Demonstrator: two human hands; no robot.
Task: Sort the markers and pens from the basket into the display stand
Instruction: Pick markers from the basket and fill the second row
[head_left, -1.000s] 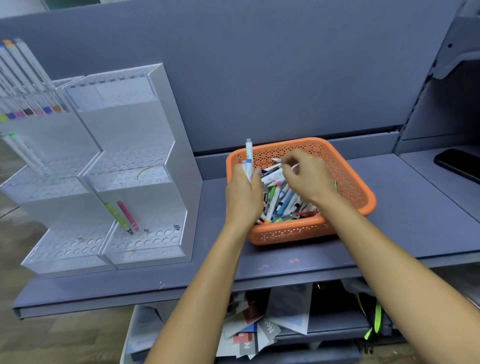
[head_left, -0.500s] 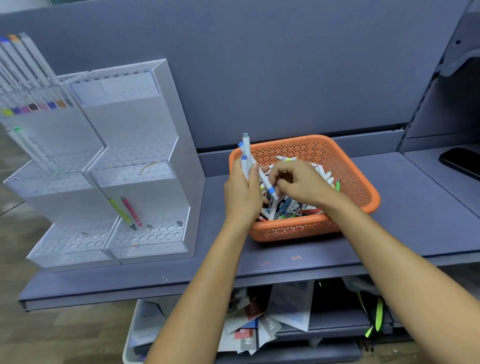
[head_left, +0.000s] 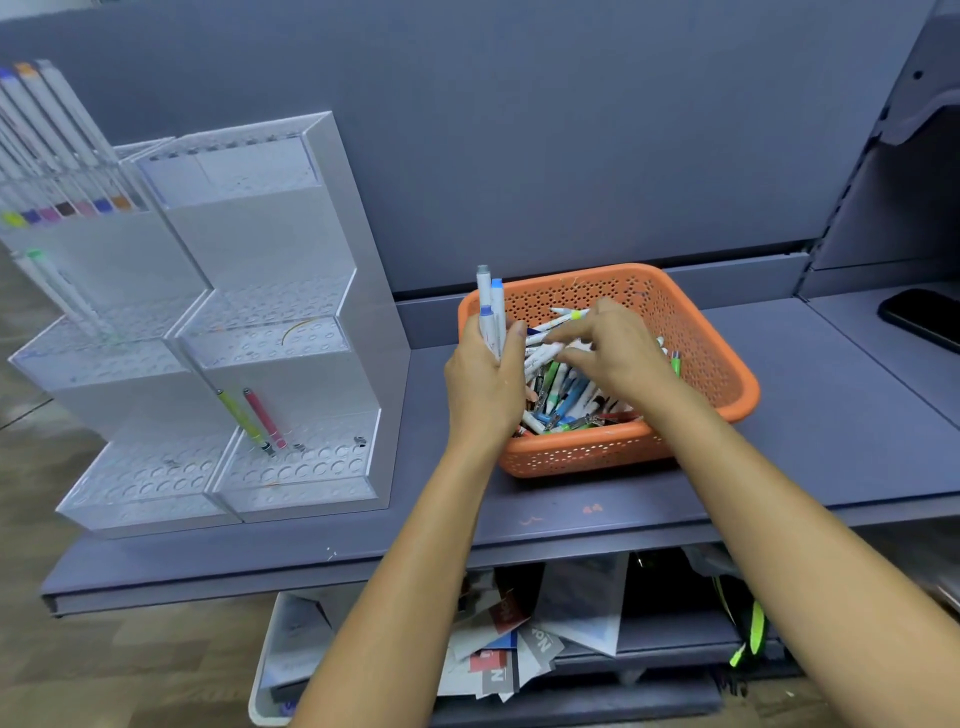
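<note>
On the grey-blue counter, an orange perforated basket sits just right of centre, heaped with a jumble of pens and markers in white, blue and green. At the basket's 9 o'clock rim the left hand is wrapped round three white markers, held upright as a bundle with their blue and grey caps standing above the fist. The right hand reaches over the pile from 4 o'clock, its fingers stretched toward the white markers on the heap's 10 o'clock side. Blur hides the fingertips, so I cannot tell whether it pinches anything. At 9 o'clock from the basket, well apart from it, stands the stepped clear display stand, its tiers drilled with round holes. A yellow-green pen and a pink pen lean side by side in the lowest tier of its right-hand column, and a row of colour-capped markers fills the top tier at 10 o'clock. A dark phone lies at 3 o'clock, and loose papers sit on the shelf below at 6 o'clock.
</note>
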